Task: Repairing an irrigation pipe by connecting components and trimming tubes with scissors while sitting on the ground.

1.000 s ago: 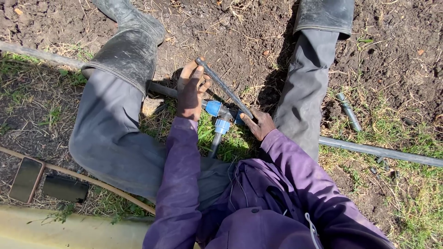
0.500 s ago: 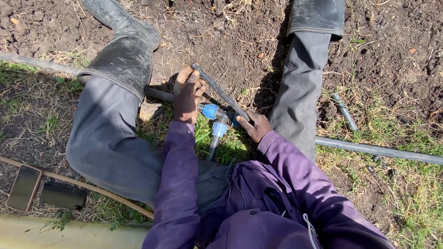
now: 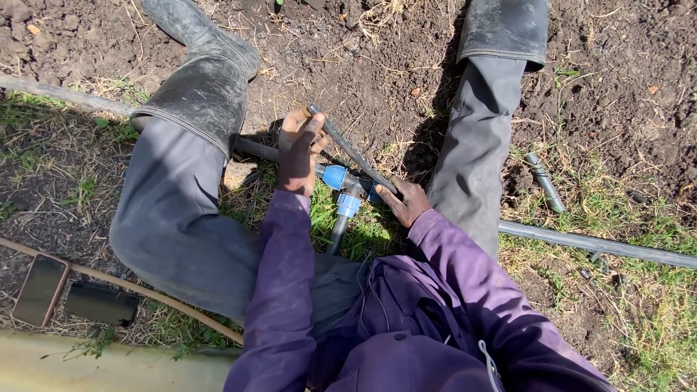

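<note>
Left hand [image 3: 299, 151]: closed around far end of a thin dark hose [image 3: 353, 154]; fingertips hidden under it.
Right hand [image 3: 406, 201]: gripping the hose's near end; palm hidden.
Blue tee fitting [image 3: 343, 185]: on grass between the knees, partly behind hose.
Black pipe [image 3: 599, 245]: runs right, cut off by the leg.
Phones [image 3: 42, 288]: lower left, details unclear.

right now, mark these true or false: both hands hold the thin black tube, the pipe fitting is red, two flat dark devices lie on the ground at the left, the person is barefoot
1. Both hands hold the thin black tube. True: the left hand grips its upper end, the right hand its lower end.
2. The tee fitting is red. False: it is blue.
3. Two flat dark devices lie on the ground at the left. True.
4. The person is barefoot. False: they wear dark rubber boots.
</note>
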